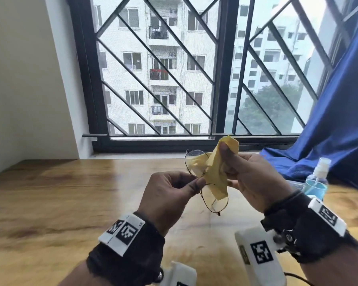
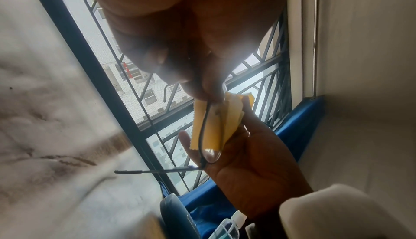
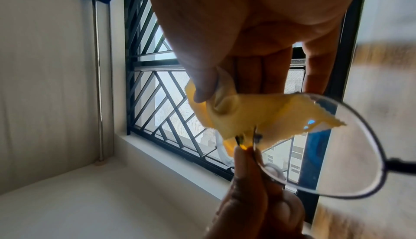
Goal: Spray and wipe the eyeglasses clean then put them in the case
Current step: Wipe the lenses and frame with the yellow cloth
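Thin black wire-rimmed eyeglasses (image 1: 210, 200) are held up above the wooden table (image 1: 50, 203). My left hand (image 1: 174, 193) pinches them at the bridge between the two lenses. My right hand (image 1: 250, 178) pinches a yellow cleaning cloth (image 1: 217, 172) with thumb and fingers; the cloth drapes over the upper lens. In the right wrist view the cloth (image 3: 258, 116) lies against the near lens (image 3: 337, 146). In the left wrist view the glasses (image 2: 206, 136) hang edge-on below my fingertips, one temple arm sticking out. A spray bottle (image 1: 316, 180) of blue liquid stands at the right.
A blue curtain (image 1: 329, 131) spills onto the table's far right. A dark blue rounded object (image 2: 178, 214), perhaps the case, lies beside the bottle in the left wrist view. A barred window (image 1: 174, 69) runs along the table's far edge; a white wall stands at the left.
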Demonstrator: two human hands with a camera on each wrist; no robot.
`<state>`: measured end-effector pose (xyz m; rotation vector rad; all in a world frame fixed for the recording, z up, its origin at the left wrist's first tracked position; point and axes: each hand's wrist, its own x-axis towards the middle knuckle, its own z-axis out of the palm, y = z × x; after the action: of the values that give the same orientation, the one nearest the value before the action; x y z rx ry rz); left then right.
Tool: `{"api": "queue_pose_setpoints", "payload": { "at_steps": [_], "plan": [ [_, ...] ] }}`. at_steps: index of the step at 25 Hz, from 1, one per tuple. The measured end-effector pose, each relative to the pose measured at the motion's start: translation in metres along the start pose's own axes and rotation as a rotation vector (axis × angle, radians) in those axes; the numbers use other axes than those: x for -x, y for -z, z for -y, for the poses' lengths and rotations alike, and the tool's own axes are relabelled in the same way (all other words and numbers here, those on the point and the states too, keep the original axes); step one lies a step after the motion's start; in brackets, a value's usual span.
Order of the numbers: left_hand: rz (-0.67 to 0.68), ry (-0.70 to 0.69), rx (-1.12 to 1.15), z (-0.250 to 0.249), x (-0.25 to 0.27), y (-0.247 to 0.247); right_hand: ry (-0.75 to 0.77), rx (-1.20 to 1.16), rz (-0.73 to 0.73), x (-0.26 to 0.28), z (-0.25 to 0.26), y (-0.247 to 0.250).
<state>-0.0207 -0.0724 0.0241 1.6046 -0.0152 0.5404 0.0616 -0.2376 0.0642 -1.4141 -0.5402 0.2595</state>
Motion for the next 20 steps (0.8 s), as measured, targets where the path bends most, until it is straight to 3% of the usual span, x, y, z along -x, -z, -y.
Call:
{"api": "queue_pose_setpoints", "payload": {
  "at_steps": [4,9,15,20],
  "plan": [
    [0.088,-0.031,-0.045,0.000,0.005,-0.005,0.022,0.122,0.010,0.004,-0.011,-0.012],
    [0.086,-0.045,-0.118,0.003,0.006,-0.006,0.008,0.126,0.014,0.007,-0.013,-0.016],
    [0.051,-0.044,-0.145,0.003,0.006,-0.006,-0.035,0.260,-0.193,0.005,-0.015,-0.017],
    [0.045,-0.059,-0.157,0.002,0.007,-0.006,0.063,0.265,-0.097,0.010,-0.009,-0.017]
  ]
}}
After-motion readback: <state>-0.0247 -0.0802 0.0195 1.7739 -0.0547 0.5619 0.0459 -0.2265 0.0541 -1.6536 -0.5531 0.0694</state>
